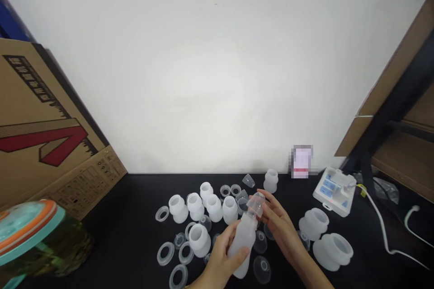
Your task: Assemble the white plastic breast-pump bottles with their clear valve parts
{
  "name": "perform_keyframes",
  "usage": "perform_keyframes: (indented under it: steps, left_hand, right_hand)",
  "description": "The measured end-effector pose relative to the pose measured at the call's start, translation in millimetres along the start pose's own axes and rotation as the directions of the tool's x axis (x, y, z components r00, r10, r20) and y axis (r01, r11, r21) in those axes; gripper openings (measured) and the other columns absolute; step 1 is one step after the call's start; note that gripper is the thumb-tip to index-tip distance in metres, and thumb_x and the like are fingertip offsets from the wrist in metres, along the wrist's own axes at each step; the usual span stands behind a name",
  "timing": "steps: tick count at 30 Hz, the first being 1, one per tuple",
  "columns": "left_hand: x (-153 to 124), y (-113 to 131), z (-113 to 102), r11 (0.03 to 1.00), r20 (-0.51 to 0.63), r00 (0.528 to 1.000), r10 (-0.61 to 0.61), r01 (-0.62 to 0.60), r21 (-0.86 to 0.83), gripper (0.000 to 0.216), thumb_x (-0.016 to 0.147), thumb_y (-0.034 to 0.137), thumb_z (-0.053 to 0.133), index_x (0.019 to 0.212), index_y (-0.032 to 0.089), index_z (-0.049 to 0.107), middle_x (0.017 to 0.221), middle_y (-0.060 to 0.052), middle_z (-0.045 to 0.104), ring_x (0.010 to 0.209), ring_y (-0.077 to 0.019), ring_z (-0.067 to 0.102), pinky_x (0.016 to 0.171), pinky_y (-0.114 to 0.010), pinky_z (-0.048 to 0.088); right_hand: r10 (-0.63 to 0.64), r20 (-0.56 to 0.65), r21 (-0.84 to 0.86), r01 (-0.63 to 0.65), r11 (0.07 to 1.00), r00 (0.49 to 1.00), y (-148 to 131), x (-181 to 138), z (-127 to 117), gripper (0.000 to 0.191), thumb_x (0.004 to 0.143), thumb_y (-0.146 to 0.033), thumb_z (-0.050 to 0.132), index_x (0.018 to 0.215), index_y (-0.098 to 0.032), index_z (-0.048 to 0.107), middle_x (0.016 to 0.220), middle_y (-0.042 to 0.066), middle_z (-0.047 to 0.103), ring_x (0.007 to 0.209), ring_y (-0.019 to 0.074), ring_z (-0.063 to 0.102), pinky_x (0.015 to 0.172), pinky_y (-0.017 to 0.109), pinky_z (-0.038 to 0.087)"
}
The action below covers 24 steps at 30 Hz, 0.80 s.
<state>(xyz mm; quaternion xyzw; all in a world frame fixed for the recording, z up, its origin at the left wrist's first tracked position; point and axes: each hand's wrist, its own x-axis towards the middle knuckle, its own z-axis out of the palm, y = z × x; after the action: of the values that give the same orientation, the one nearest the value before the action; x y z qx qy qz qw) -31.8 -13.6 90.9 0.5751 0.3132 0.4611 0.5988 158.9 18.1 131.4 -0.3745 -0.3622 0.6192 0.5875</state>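
Black surface (111, 248) runs to a white wall (217, 76); cardboard box (40, 122) at left, white case (334, 192) at right. Jars (200, 244), rings (163, 262) and clear domes (262, 269) scattered mid-surface. Left hand (222, 257) clasps a milky bottle (243, 237) above them, right hand (276, 219) pinches a clear cap (257, 204) at its top

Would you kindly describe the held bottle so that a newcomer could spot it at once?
Below the white wall lies a black table. Over it, the left hand grips the pale bottle. Unlike the squat white jars, it is long, with a clear cap at its top.
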Motion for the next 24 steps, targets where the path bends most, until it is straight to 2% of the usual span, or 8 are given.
perform_keyframes:
  steps: [7, 14, 24]
  left_hand:
    - [-1.7, 8.3, 2.6, 0.999, -0.025, 0.999, -0.038, 0.039, 0.017, 0.064, 0.082, 0.053, 0.074, 0.133, 0.016, 0.059, 0.125, -0.015, 0.071, 0.115, -0.0345, 0.064, 0.098, -0.041, 0.048]
    - [-1.9, 5.9, 1.5, 0.999, -0.004, 0.999, -0.032, 0.032, -0.009, 0.061, 0.083, 0.049, 0.075, 0.134, 0.018, 0.059, 0.127, -0.014, 0.07, 0.115, -0.0342, 0.063, 0.098, -0.041, 0.048]
    - [-3.5, 11.5, 0.4, 0.998, 0.023, 0.999, -0.025, 0.023, 0.055, 0.058, 0.087, 0.048, 0.071, 0.135, 0.016, 0.058, 0.121, -0.012, 0.07, 0.106, -0.0297, 0.064, 0.089, -0.035, 0.049]
  right_hand:
    - [0.015, 0.062, -0.017, -0.014, 1.0, 0.998, -1.4, -3.6, 2.0, 0.05, 0.081, -0.054, 0.079, 0.123, -0.029, 0.069, 0.119, 0.009, 0.075, 0.107, 0.0312, 0.069, 0.09, 0.042, 0.053]
    - [0.002, 0.105, -0.032, 0.002, 0.999, 0.994, 0.7, -2.9, 0.4, 0.044, 0.085, -0.051, 0.076, 0.123, -0.03, 0.068, 0.12, 0.009, 0.074, 0.106, 0.0305, 0.069, 0.087, 0.04, 0.054]
    - [0.013, 0.093, -0.058, -0.008, 0.998, 0.996, -2.6, -6.0, 3.5, 0.045, 0.082, -0.052, 0.078, 0.121, -0.032, 0.069, 0.121, 0.008, 0.074, 0.108, 0.0291, 0.068, 0.091, 0.041, 0.052]
